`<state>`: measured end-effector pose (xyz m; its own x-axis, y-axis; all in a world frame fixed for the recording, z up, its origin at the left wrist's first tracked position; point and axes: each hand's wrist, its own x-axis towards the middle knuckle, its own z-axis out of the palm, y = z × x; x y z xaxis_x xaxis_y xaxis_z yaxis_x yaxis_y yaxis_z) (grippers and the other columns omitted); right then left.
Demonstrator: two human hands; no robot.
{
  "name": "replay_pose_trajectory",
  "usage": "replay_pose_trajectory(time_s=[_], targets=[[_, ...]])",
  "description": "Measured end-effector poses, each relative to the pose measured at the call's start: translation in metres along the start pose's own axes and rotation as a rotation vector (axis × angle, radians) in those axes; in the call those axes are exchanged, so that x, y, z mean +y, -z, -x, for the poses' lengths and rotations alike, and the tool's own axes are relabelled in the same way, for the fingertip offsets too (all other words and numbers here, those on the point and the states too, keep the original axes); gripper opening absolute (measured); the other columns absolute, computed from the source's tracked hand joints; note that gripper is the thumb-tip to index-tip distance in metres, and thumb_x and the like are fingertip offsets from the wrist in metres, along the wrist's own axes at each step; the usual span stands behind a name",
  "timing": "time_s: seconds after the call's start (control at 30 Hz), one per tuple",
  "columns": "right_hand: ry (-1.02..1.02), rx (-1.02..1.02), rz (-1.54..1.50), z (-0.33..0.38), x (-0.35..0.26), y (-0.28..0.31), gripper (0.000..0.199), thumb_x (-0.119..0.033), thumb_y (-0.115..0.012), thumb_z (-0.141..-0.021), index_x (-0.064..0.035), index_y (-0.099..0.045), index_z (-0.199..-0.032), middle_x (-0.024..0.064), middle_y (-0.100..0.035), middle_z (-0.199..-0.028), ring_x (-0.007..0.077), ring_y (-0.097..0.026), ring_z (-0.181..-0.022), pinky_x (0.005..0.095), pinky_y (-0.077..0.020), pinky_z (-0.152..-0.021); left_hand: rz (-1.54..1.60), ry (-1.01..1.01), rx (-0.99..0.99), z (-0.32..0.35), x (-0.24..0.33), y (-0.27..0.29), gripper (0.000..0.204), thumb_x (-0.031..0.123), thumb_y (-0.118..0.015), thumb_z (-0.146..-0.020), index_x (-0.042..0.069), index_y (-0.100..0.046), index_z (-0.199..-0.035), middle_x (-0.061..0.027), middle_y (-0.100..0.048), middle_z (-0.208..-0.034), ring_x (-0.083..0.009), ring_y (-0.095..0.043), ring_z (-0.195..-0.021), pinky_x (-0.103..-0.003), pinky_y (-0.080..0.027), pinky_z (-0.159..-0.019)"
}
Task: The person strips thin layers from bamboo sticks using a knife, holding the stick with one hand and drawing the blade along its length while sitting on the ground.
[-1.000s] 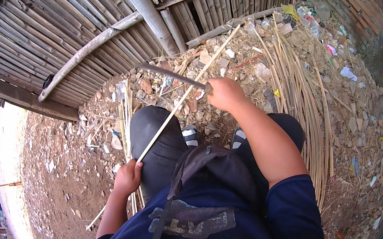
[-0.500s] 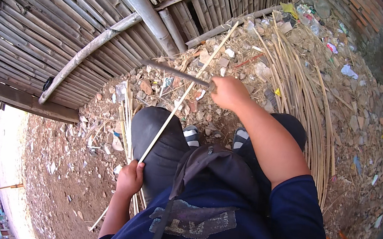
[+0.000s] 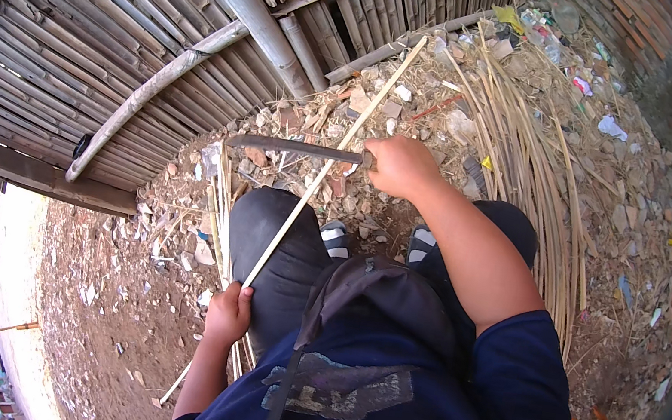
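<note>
Head view, left hand [image 3: 228, 314] gripping bamboo strip [image 3: 325, 169], right hand [image 3: 399, 166] clenched around knife [image 3: 297, 149], handle hidden

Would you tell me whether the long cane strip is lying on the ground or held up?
Held up: the left hand grips the cane strip, slanting over the knee.

Bamboo fence [image 3: 119, 30] close ahead, cane pile [image 3: 536, 153] right, bare dirt [image 3: 101, 331] left.
</note>
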<state>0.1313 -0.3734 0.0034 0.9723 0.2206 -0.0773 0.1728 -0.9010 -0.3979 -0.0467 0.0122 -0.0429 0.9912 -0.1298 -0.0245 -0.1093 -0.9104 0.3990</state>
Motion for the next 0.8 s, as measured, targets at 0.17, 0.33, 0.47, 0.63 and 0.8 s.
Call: replay_pose_trajectory(time_s=[0.17,0.33,0.47,0.63,0.8], targets=[[-0.303,0.072,-0.203,-0.024,0.055,-0.013,0.027,-0.019,-0.067,-0.084,-0.0066,-0.070,-0.108,0.0172,-0.072,-0.101,0.0342,-0.070,-0.095,0.0454,-0.0563,-0.085,-0.002,0.011,-0.018,-0.006,0.002,0.001,0.038,0.032,-0.053,-0.104,0.002,-0.051,-0.080,-0.0259,-0.060,-0.066,-0.0497,-0.060,-0.064,-0.056,-0.045,-0.058],[-0.230,0.029,-0.214,-0.017,0.031,0.000,0.022,-0.019,-0.068,-0.084,-0.0075,-0.069,-0.102,0.0166,-0.072,-0.100,0.0340,-0.070,-0.095,0.0466,-0.0562,-0.084,0.000,0.019,-0.036,-0.005,0.005,0.011,0.039,0.031,-0.053,-0.104,0.002,-0.050,-0.079,-0.0261,-0.058,-0.065,-0.0501,-0.059,-0.064,-0.055,-0.044,-0.057],[-0.101,-0.066,-0.090,-0.008,0.015,-0.004,0.018,-0.017,-0.068,-0.083,-0.0114,-0.070,-0.100,0.0155,-0.072,-0.094,0.0330,-0.071,-0.091,0.0466,-0.0565,-0.081,0.051,0.003,-0.029,-0.005,0.004,0.006,0.040,0.031,-0.053,-0.104,0.002,-0.049,-0.078,-0.0259,-0.058,-0.064,-0.0493,-0.059,-0.063,-0.054,-0.044,-0.056],[-0.277,0.232,-0.150,-0.022,0.059,-0.026,0.030,-0.020,-0.069,-0.085,-0.0077,-0.067,-0.112,0.0153,-0.072,-0.107,0.0321,-0.070,-0.098,0.0454,-0.0559,-0.086,0.011,0.023,-0.040,-0.005,0.008,0.009,0.039,0.032,-0.053,-0.104,0.002,-0.050,-0.079,-0.0263,-0.058,-0.065,-0.0499,-0.059,-0.065,-0.055,-0.044,-0.058],[-0.188,-0.038,-0.168,-0.019,0.029,-0.009,0.023,-0.018,-0.068,-0.084,-0.0055,-0.067,-0.102,0.0145,-0.071,-0.096,0.0322,-0.071,-0.094,0.0460,-0.0567,-0.080,0.025,0.028,-0.074,-0.005,0.010,0.014,0.040,0.032,-0.051,-0.105,0.001,-0.050,-0.079,-0.0264,-0.059,-0.067,-0.0497,-0.059,-0.066,-0.054,-0.044,-0.059]])
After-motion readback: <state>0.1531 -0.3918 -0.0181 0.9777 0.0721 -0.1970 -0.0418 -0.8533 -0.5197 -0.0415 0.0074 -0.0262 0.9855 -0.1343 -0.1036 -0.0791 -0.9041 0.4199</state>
